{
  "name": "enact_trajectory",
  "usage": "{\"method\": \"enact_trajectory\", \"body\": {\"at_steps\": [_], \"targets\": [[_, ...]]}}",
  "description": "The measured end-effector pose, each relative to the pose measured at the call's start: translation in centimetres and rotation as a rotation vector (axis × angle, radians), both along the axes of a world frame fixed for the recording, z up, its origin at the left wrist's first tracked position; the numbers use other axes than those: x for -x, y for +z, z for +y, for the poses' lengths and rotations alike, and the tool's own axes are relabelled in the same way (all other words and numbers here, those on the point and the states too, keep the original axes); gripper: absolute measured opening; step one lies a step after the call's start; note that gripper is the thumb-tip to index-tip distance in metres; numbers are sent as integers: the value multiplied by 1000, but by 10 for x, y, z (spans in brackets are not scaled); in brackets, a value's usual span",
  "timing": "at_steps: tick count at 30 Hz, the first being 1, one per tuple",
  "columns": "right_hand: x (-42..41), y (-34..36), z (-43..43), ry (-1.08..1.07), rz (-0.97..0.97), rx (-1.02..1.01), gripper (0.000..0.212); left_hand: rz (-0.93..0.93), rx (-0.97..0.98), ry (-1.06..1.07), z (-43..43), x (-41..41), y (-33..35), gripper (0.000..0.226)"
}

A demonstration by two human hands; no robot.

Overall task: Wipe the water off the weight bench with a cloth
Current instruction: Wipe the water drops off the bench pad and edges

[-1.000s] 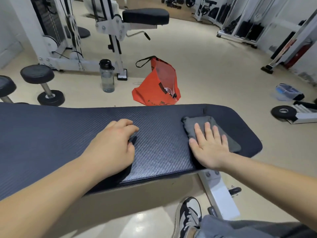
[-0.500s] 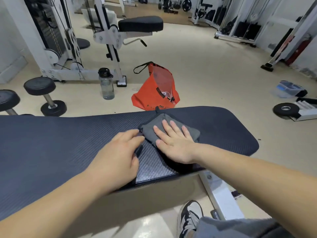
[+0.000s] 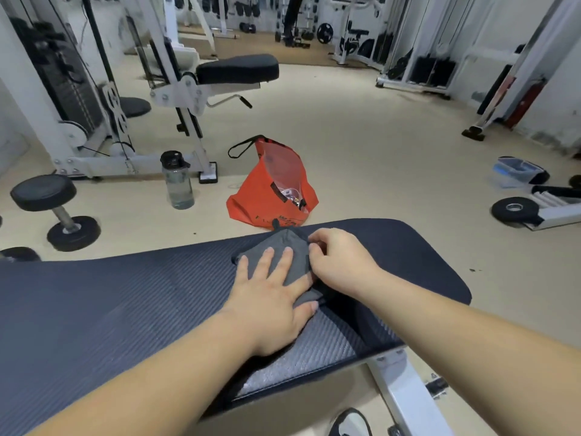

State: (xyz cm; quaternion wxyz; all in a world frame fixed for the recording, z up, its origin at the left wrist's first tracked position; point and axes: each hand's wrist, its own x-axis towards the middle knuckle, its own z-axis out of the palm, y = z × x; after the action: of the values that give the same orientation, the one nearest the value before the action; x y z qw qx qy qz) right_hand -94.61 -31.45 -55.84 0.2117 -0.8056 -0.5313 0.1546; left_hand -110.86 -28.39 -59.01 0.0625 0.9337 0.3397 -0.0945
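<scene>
The grey cloth (image 3: 284,251) now lies folded on the dark weight bench (image 3: 94,309), up against the pad's far edge, at about twelve o'clock from the person. Half a second ago only the right hand was on it, fingers flat; now the left hand (image 3: 270,305) has come across from the bare pad and lies on the cloth's near half, palm down, fingers wide and straight, thumb at the cloth's near corner. The right hand (image 3: 341,262) has changed from a flat press to a curled grip: its fingers are bent in narrow at the cloth's three o'clock edge, pinching the fabric there. The two hands touch or nearly touch over the cloth.

A paler, shiny patch (image 3: 314,350) shows on the pad at five o'clock from the left hand, towards the near edge.

On the floor beyond the bench stands an orange bag (image 3: 270,196) at twelve o'clock, a clear water bottle (image 3: 178,180) at eleven, and a dumbbell (image 3: 56,212) farther round at ten. The view has tilted up a little, showing more of the room.
</scene>
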Motion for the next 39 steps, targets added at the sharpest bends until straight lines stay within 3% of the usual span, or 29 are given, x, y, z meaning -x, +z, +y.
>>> {"method": "enact_trajectory", "body": {"at_steps": [7, 12, 15, 18, 22, 24, 28, 30, 35, 39], "targets": [[18, 2, 7, 55, 12, 26, 38, 61, -63, 331, 82, 89, 3, 62], [29, 8, 6, 114, 18, 10, 41, 99, 4, 418, 57, 142, 10, 61], [45, 12, 11, 167, 15, 1, 44, 82, 12, 351, 2, 138, 14, 61], [65, 13, 20, 188, 39, -11, 54, 79, 29, 123, -56, 141, 19, 62], [99, 11, 39, 237, 59, -38, 54, 97, 21, -9, -60, 183, 22, 56], [118, 9, 50, 302, 37, -46, 48, 74, -8, 136, -39, 210, 21, 55], [147, 4, 67, 421, -35, 1, 38, 58, 1, 639, -7, 245, 17, 56], [152, -1, 74, 453, -90, 18, 36, 38, 30, 748, -13, 239, 14, 59], [137, -16, 89, 446, -182, -21, 32, -16, 69, 501, -53, 211, 19, 61], [122, -22, 94, 389, -170, -91, 32, 23, 143, 359, -35, 191, 28, 55]]}}
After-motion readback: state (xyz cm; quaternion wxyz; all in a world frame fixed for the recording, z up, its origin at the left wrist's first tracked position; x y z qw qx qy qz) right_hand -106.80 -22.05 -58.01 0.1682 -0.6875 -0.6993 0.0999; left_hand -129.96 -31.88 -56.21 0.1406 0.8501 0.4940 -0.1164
